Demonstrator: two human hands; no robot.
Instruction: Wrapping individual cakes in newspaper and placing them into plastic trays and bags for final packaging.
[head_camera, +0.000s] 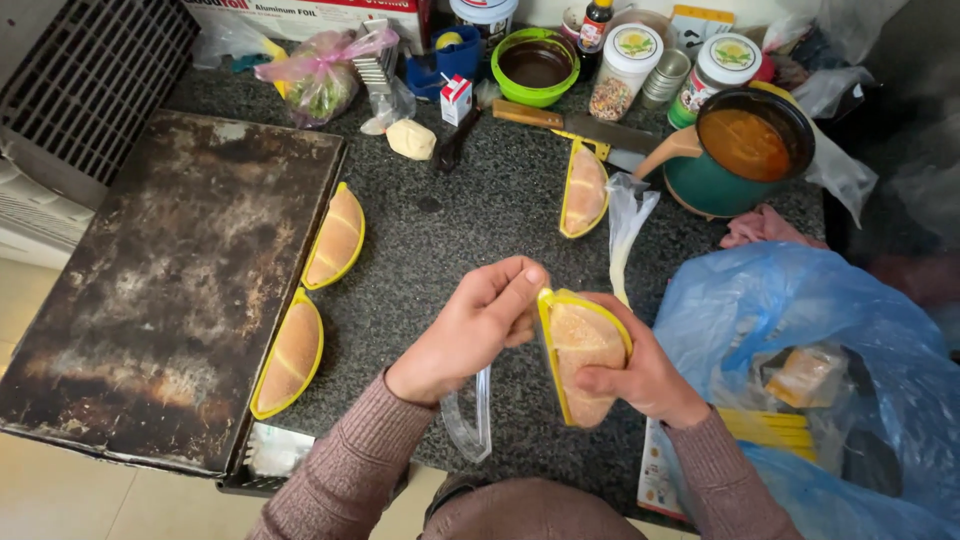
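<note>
Yellow plastic holder (548, 340) with a soft bun (583, 355) is sitting in both hands, just left of the blue bag (800, 330). We are pinching its rim with left hand (470, 330), right hand (640, 375) cupping it. Light, squashy bread; we judge the stiff rim safest to grip.

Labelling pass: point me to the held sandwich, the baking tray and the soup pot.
held sandwich (583, 350), head view, on the bread face inside its yellow holder.
baking tray (170, 290), head view, on the bare dark middle of its surface.
soup pot (715, 185), head view, on the green outer wall.
</note>
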